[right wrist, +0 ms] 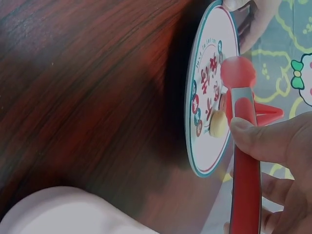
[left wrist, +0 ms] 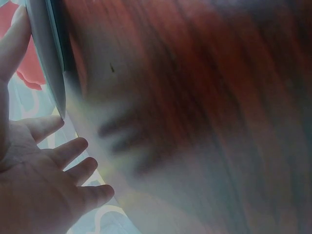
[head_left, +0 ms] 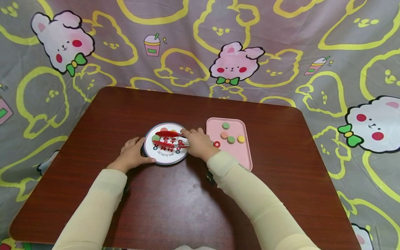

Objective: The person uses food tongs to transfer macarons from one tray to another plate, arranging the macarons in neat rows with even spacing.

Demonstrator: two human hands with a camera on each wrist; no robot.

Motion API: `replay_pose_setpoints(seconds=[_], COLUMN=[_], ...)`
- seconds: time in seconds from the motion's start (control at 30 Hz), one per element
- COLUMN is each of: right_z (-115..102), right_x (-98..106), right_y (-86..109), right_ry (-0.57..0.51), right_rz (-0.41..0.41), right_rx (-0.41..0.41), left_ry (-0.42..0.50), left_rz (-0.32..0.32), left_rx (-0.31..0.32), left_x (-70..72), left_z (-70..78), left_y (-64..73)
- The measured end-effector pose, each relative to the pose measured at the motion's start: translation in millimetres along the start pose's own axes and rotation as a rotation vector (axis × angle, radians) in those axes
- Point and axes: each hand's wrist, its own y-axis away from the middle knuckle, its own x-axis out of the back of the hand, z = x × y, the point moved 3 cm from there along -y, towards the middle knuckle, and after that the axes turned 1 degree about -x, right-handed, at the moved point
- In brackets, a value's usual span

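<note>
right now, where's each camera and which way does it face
Head: worn there, facing forward and down at plate and tray; left grip, right grip and sleeves show.
Left wrist: worn there, facing plate's edge and tabletop; left grip shows.
Right wrist: worn there, facing tongs and plate; both grips show.
Head and right wrist share plate and tongs.

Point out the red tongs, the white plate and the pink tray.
Red tongs (right wrist: 246,187): right wrist view, on the red handle.
White plate (head_left: 165,159): head view, on the bare white just inside the near rim.
Pink tray (head_left: 235,152): head view, on its bare floor.
</note>
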Motion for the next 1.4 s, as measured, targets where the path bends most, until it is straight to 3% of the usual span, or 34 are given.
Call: replay_pose_setpoints(seconds=[1.4], right_z=[-6.3], right_x=[-4.9], right_y=[-5.3], right_ry=[0.015], right_rz=[-0.027], right_rx=[-0.006], left_ry=[0.000], left_rz=[-0.015], left_rx=[0.013], left_x=[-0.7], left_z=[-1.2], left_y=[-0.1])
